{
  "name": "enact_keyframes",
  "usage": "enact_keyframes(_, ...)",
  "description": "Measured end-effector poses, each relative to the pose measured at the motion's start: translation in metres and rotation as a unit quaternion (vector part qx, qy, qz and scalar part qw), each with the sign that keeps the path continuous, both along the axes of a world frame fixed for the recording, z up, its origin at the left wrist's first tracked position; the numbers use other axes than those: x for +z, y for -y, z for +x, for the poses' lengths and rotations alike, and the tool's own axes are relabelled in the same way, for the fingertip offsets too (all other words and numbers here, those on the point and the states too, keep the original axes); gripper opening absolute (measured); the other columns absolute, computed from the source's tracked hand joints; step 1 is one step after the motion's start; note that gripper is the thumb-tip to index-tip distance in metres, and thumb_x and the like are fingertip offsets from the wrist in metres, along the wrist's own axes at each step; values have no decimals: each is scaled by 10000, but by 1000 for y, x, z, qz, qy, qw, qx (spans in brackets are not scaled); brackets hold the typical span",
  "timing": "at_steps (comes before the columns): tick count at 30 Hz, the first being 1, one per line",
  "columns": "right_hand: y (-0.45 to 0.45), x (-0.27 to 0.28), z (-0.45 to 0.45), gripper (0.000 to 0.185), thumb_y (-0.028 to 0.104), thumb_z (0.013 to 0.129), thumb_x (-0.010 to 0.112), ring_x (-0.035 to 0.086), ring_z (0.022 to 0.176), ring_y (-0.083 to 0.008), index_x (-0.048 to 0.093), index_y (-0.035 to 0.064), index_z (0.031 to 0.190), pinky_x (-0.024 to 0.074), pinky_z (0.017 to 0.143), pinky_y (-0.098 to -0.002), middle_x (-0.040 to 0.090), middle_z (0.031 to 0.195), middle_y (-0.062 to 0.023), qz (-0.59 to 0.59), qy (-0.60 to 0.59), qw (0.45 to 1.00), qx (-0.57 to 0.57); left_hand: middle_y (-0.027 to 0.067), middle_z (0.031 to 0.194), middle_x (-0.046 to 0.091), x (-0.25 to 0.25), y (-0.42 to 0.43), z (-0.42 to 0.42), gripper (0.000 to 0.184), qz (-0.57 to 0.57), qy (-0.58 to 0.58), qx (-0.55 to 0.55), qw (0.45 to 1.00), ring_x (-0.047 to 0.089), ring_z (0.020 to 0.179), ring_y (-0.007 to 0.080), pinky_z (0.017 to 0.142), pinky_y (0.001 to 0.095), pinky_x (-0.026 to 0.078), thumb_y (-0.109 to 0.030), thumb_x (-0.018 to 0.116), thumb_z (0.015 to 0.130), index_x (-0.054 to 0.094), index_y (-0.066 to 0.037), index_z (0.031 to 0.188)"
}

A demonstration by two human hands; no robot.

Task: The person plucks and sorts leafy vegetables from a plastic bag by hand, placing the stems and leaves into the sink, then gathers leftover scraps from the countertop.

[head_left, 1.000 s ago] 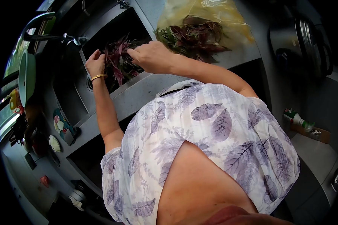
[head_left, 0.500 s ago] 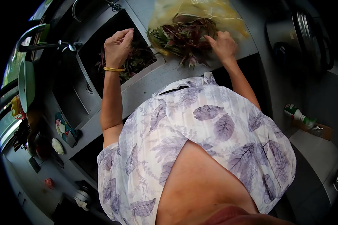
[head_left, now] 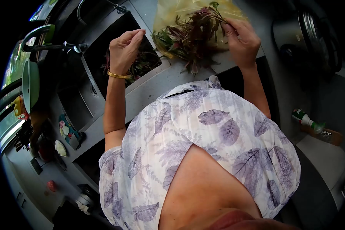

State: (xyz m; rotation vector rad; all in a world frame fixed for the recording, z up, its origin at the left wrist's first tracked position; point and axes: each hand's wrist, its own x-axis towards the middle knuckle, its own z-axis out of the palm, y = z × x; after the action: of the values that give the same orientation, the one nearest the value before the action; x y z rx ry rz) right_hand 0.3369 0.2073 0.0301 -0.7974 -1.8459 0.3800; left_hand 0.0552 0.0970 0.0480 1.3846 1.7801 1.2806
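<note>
A heap of reddish-green leafy vegetables [head_left: 193, 42] lies on a yellow plastic bag [head_left: 172, 9] on the counter. My right hand [head_left: 244, 44], at the heap's right side, pinches the stems of some leafy vegetables between thumb and fingers and holds them raised. Over the sink [head_left: 99, 42] is my left hand [head_left: 125, 48], its thumb and fingers pressed together; whatever they hold, if anything, cannot be made out. More leafy vegetables [head_left: 145, 63] lie in the sink, partly hidden behind my left hand and wrist.
A faucet [head_left: 74, 48] stands at the sink's far left, near a pale green basin [head_left: 30, 86]. A smaller sink basin [head_left: 74, 107] adjoins on the left. To the right sits a metal pot [head_left: 295, 38]. A bottle [head_left: 304, 118] lies lower right.
My right hand has moved right and closed on stems, lifting leafy vegetables from the heap. My left hand stays pinched over the sink, shifted slightly right.
</note>
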Motion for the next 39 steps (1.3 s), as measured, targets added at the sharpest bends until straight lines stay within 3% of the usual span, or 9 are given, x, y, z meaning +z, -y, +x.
enact_keyframes(1,0,12,-2,150,13,753,707,640,721,-136,678,19,900,499,649,-252,670,775,-63,5,-31,999,34,20,781,669,6,-1,5,172,30,21,-15,999,565,690,39,623,164,448,-137,633,872,695,2,951)
enact_keyframes(4,13,40,-10,149,43,731,735,645,710,-125,683,30,869,499,639,-222,680,777,-48,-151,-77,978,125,78,924,677,34,0,22,166,141,19,-61,988,619,836,96,717,180,484,-85,597,888,676,27,984)
enact_keyframes(8,20,47,-32,132,71,765,727,627,690,-85,681,8,871,502,618,-199,677,780,-28,-247,-78,932,252,101,925,670,68,6,29,146,221,-59,-150,962,620,818,108,699,187,491,-21,610,861,673,33,981)
enact_keyframes(12,29,54,-59,129,62,766,722,620,693,-74,677,0,871,499,613,-197,673,764,-32,-296,-80,906,293,74,844,659,68,12,23,139,66,14,-221,973,608,726,88,633,186,507,-62,645,845,687,17,951)
enact_keyframes(18,35,59,-89,157,25,752,715,623,698,-78,660,-11,895,505,624,-212,672,773,-53,-197,-1,914,354,58,830,661,61,33,3,166,5,81,-203,976,607,724,81,652,184,505,-95,665,834,692,11,959)
enact_keyframes(28,46,54,-117,190,33,808,668,610,745,-72,636,-11,990,501,666,-207,668,828,-45,-232,56,871,430,48,792,670,55,60,-18,162,-117,185,-159,963,610,706,72,647,186,500,-130,660,848,702,-1,937)
enact_keyframes(31,44,39,-124,158,71,871,611,600,718,-63,628,-12,1005,494,636,-190,665,833,-43,-401,-26,776,485,19,757,646,51,64,-17,136,-119,168,-140,969,577,669,45,610,171,475,-115,650,851,681,11,893)
enact_keyframes(34,51,40,-128,166,108,911,568,589,680,-51,621,-9,1016,482,596,-173,660,833,-41,-440,-52,789,426,-18,730,606,45,67,-12,115,-93,145,-104,980,533,639,22,569,161,440,-104,624,861,641,10,854)
enact_keyframes(39,71,24,-147,120,111,931,529,487,521,-38,566,0,900,399,450,-187,552,671,7,-459,-140,817,318,-28,746,597,20,64,10,95,-49,180,28,982,522,647,16,559,158,432,-80,603,856,632,11,853)
